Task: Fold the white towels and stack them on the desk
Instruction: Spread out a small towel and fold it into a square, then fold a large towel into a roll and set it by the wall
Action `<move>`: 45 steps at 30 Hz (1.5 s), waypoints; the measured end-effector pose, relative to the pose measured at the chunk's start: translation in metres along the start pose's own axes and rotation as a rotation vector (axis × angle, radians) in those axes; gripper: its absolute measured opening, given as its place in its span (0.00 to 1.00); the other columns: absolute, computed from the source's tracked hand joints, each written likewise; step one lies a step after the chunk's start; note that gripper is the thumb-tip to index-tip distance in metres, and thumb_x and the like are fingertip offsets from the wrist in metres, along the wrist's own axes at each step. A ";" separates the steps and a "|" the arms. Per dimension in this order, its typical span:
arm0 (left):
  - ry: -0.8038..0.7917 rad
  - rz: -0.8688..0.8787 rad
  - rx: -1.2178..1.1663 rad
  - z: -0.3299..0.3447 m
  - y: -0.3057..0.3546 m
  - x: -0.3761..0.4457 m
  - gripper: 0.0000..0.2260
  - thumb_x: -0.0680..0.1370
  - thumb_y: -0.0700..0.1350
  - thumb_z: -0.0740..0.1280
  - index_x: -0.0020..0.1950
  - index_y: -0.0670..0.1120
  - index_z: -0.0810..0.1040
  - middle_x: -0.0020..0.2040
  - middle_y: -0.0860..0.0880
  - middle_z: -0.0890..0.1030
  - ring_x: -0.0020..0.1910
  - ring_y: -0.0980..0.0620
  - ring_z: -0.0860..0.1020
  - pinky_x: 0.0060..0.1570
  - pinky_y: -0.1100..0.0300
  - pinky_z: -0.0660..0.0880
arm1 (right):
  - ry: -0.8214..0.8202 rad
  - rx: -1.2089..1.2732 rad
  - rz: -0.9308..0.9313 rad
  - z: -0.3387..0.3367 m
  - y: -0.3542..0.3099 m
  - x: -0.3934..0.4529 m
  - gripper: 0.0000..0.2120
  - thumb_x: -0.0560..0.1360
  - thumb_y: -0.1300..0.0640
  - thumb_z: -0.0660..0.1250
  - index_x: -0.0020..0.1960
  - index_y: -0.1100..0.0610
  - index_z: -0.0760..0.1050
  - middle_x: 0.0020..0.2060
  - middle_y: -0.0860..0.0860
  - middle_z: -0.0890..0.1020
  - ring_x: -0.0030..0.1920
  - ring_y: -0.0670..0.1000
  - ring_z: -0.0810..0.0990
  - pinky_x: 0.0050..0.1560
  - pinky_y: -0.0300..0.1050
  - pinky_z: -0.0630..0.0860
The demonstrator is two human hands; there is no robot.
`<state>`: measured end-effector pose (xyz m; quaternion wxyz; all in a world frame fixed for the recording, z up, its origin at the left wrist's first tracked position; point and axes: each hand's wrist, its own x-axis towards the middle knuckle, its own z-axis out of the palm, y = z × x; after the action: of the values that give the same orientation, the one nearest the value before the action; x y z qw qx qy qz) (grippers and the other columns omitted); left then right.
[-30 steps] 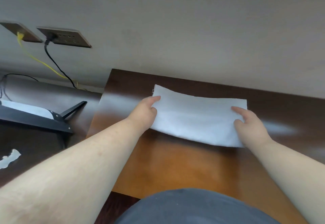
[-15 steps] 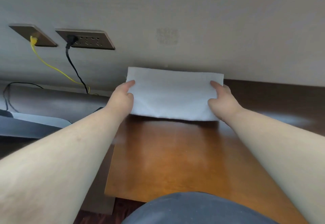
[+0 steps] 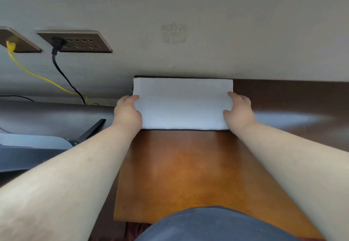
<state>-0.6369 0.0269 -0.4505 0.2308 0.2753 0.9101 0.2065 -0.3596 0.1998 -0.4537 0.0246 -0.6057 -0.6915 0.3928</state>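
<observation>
1. Grey wall (image 3: pixel 226 23) fills the background, meeting the far edge of the wooden desk (image 3: pixel 188 174).
2. Folded white towel (image 3: pixel 182 104) lies flat at the desk's back left corner, against the wall.
3. Left hand (image 3: pixel 127 112) grips the towel's left end, fingers curled round it.
4. Right hand (image 3: pixel 238 111) grips the right end likewise.
5. Black cable (image 3: pixel 64 76) hangs from a wall socket (image 3: pixel 75 41).

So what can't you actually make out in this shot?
- Folded white towel, head view: layer count hidden; only its top face shows.
- Left hand and right hand: fingers underneath hidden by the towel.
- Yellow cable: its socket plate is cut by the left edge.
- Wall emblem: too faint to read.
</observation>
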 end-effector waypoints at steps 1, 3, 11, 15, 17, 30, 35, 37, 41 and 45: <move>0.043 0.017 0.052 0.002 0.000 -0.003 0.28 0.77 0.33 0.57 0.76 0.49 0.66 0.77 0.47 0.60 0.73 0.44 0.60 0.69 0.55 0.60 | 0.005 -0.001 -0.001 0.002 0.001 0.000 0.30 0.79 0.64 0.62 0.78 0.50 0.60 0.75 0.52 0.57 0.54 0.51 0.72 0.55 0.37 0.64; 0.070 0.152 0.183 0.007 0.005 -0.011 0.26 0.78 0.36 0.57 0.77 0.50 0.64 0.78 0.48 0.60 0.74 0.44 0.59 0.71 0.51 0.60 | 0.005 -0.023 -0.009 0.005 0.003 0.000 0.28 0.79 0.63 0.61 0.78 0.53 0.61 0.75 0.52 0.57 0.59 0.53 0.74 0.56 0.35 0.62; -0.195 0.424 0.653 0.032 0.006 -0.017 0.27 0.82 0.52 0.50 0.80 0.54 0.46 0.80 0.46 0.45 0.78 0.43 0.44 0.76 0.46 0.46 | 0.071 -0.288 -0.123 0.003 -0.002 -0.008 0.28 0.79 0.55 0.62 0.78 0.53 0.60 0.77 0.51 0.54 0.74 0.57 0.58 0.71 0.50 0.63; -0.213 0.432 0.687 0.029 0.006 -0.015 0.27 0.82 0.52 0.49 0.80 0.54 0.44 0.80 0.46 0.43 0.78 0.43 0.42 0.76 0.46 0.45 | -0.088 -0.552 -0.328 0.015 -0.003 -0.032 0.32 0.80 0.43 0.58 0.80 0.51 0.53 0.80 0.52 0.48 0.78 0.57 0.48 0.77 0.55 0.52; -0.233 0.407 0.676 0.028 0.013 -0.020 0.27 0.82 0.52 0.50 0.80 0.53 0.45 0.80 0.45 0.43 0.78 0.43 0.42 0.76 0.46 0.44 | -0.172 -0.576 -0.281 0.020 0.002 -0.038 0.34 0.81 0.39 0.55 0.81 0.51 0.48 0.80 0.52 0.45 0.79 0.55 0.43 0.78 0.56 0.46; -0.225 0.776 0.578 0.018 0.174 -0.144 0.24 0.83 0.54 0.55 0.79 0.53 0.57 0.80 0.48 0.52 0.77 0.47 0.55 0.75 0.55 0.52 | 0.227 -0.373 -0.099 -0.165 0.072 -0.124 0.32 0.80 0.36 0.54 0.80 0.47 0.54 0.80 0.50 0.51 0.80 0.53 0.44 0.78 0.59 0.45; -0.216 1.011 0.600 0.052 0.260 -0.248 0.23 0.82 0.54 0.55 0.77 0.55 0.61 0.78 0.52 0.61 0.77 0.50 0.57 0.75 0.54 0.54 | 0.415 -0.302 0.018 -0.271 0.161 -0.214 0.31 0.79 0.36 0.56 0.78 0.48 0.60 0.79 0.51 0.57 0.79 0.55 0.49 0.77 0.59 0.50; -0.224 1.074 0.621 0.069 0.297 -0.298 0.22 0.82 0.55 0.56 0.77 0.55 0.62 0.76 0.54 0.63 0.77 0.49 0.56 0.75 0.53 0.54 | 0.461 -0.230 0.074 -0.310 0.202 -0.259 0.31 0.79 0.36 0.57 0.76 0.50 0.63 0.77 0.52 0.62 0.78 0.56 0.53 0.76 0.57 0.54; -0.224 1.176 0.575 0.101 0.384 -0.401 0.23 0.79 0.58 0.58 0.74 0.55 0.66 0.72 0.55 0.69 0.74 0.50 0.63 0.71 0.55 0.62 | 0.530 -0.140 0.112 -0.386 0.279 -0.346 0.31 0.78 0.39 0.61 0.76 0.53 0.64 0.73 0.52 0.69 0.74 0.54 0.64 0.73 0.50 0.62; -0.236 1.228 0.466 0.128 0.457 -0.496 0.23 0.77 0.58 0.62 0.72 0.54 0.70 0.67 0.51 0.75 0.66 0.49 0.73 0.64 0.53 0.71 | 0.606 -0.169 0.149 -0.448 0.343 -0.422 0.29 0.77 0.45 0.64 0.75 0.56 0.66 0.71 0.56 0.72 0.71 0.56 0.69 0.70 0.48 0.65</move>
<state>-0.0157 0.1116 -0.1722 0.1037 0.8070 0.5775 0.0671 0.2613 0.0540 -0.1544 0.1502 -0.7439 -0.6367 0.1368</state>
